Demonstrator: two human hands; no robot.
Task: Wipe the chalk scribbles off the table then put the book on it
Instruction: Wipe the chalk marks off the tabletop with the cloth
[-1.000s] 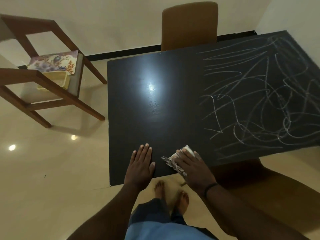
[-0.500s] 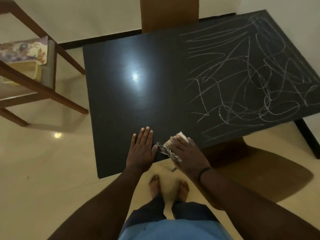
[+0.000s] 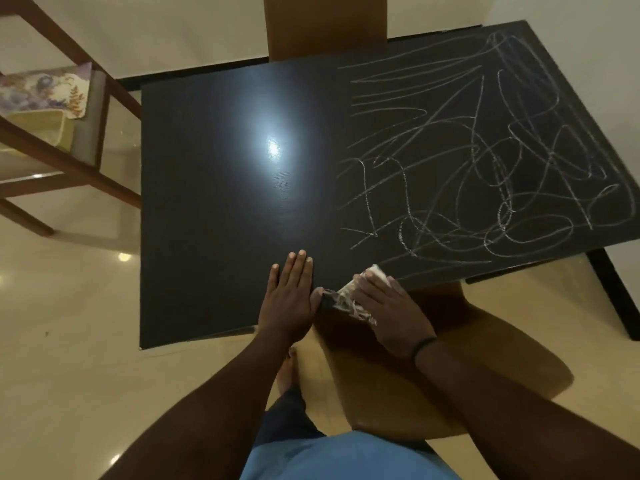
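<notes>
White chalk scribbles cover the right half of the black table; its left half is bare and shiny. My left hand lies flat on the table near the front edge, fingers straight. Just to its right, my right hand presses a crumpled patterned cloth onto the table at the front edge, below the lowest scribbles. The book, with a flowery cover, lies on the seat of the wooden chair at the far left.
A brown upholstered chair stands behind the table's far edge. Another brown chair seat sits under my right arm at the front right. A yellowish container lies under the book. Glossy tiled floor lies to the left.
The view has shifted right and closer to the table. My right hand with the cloth has slid slightly right, toward the scribbles. My left hand stays flat.
</notes>
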